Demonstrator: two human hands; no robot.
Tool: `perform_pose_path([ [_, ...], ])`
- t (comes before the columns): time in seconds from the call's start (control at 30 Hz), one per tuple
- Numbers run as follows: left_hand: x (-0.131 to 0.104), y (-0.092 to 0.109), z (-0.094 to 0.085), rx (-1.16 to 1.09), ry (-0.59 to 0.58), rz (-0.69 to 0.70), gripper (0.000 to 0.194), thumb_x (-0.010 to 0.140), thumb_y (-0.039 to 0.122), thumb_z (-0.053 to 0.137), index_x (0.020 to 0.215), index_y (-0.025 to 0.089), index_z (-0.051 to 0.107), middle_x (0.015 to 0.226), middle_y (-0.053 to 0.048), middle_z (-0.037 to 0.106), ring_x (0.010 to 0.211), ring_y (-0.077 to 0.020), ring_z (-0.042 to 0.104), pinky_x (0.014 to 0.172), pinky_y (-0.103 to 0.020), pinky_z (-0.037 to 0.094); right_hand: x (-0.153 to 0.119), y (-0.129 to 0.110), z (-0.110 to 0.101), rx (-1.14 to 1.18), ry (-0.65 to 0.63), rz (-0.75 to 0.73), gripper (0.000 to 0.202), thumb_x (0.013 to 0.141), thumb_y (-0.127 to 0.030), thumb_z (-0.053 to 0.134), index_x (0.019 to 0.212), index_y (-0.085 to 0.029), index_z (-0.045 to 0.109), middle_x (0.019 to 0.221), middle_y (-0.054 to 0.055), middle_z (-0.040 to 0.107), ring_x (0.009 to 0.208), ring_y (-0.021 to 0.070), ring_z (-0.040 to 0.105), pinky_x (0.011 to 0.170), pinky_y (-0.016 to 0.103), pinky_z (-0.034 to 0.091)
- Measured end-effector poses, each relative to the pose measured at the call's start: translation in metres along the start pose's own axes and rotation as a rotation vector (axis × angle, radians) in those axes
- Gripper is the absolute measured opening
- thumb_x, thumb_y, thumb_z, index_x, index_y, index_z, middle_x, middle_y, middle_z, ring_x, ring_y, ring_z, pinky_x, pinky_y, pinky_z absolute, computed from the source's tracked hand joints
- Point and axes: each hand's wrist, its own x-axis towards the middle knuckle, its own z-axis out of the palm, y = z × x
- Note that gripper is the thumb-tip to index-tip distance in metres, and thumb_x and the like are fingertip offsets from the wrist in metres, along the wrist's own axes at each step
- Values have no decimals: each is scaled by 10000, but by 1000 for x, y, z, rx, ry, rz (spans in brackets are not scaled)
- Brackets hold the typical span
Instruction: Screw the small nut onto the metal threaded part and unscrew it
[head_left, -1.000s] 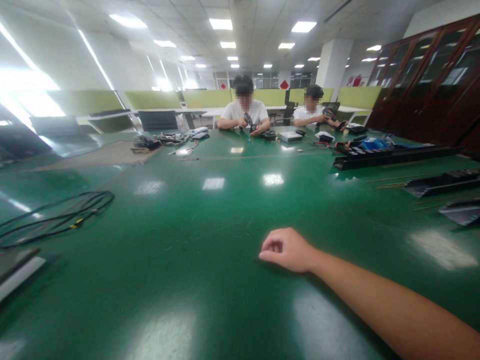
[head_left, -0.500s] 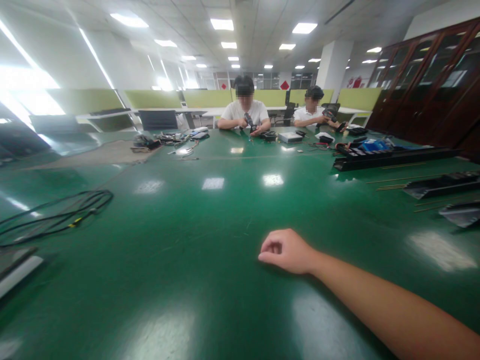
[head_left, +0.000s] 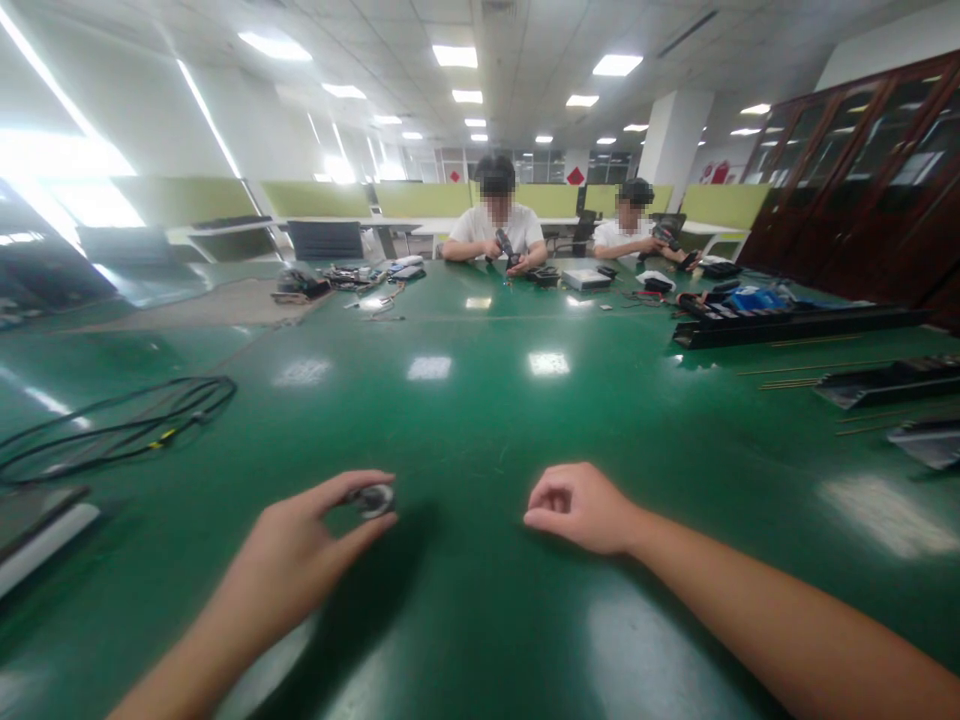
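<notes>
Between the thumb and fingertips of my left hand [head_left: 300,540], a small round grey ring-shaped piece [head_left: 373,500] with a dark middle is pinched. It looks like metal; its exact kind cannot be made out. That hand hovers over the green table [head_left: 450,430] and casts a shadow to its right. My right hand [head_left: 577,508] rests on the table with its fingers curled in towards the thumb. Nothing shows in its hollow. A gap of bare green surface lies between the two hands.
Black cables [head_left: 161,425] lie coiled at the left, above a flat grey-edged object [head_left: 45,530]. Black metal channels [head_left: 795,325] and thin rods [head_left: 787,384] lie at the right. Across the table, two people [head_left: 495,230] handle power tools among small parts.
My left hand has come into view from the lower left with the round piece in its fingers. My right hand keeps its curled pose; the view has shifted slightly.
</notes>
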Motion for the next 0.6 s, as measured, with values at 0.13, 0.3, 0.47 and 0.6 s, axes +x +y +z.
perform_pose_path([
  [0.13, 27, 47, 61, -203, -251, 143, 274, 746, 220, 722, 1017, 257, 709, 1014, -4, 732, 940, -196, 684, 878, -309, 540, -1, -1, -1, -12, -3, -6, 169, 811, -346, 722, 796, -177, 728, 698, 5, 663, 589, 114, 560, 553, 217, 415],
  [0.3, 28, 64, 105, -372, -221, 233, 190, 798, 165, 661, 977, 214, 697, 1010, -31, 724, 929, -184, 678, 860, -296, 533, -1, 0, -1, -16, 1, -23, 142, 807, -323, 724, 792, -182, 717, 692, -5, 647, 586, 112, 551, 556, 216, 406],
  [0.47, 19, 52, 113, -443, -194, 284, 186, 810, 191, 686, 993, 226, 682, 1035, -15, 713, 953, -160, 666, 873, -266, 514, 0, -1, -1, -22, -3, -36, 115, 800, -298, 731, 781, -186, 715, 687, -11, 635, 591, 109, 547, 558, 212, 402],
  [0.6, 16, 53, 109, -458, -184, 321, 210, 784, 145, 703, 968, 243, 683, 1025, 18, 711, 958, -139, 660, 879, -242, 496, -1, -2, -1, -13, -12, -21, 109, 795, -287, 735, 790, -178, 721, 690, -8, 632, 597, 109, 549, 564, 213, 409],
])
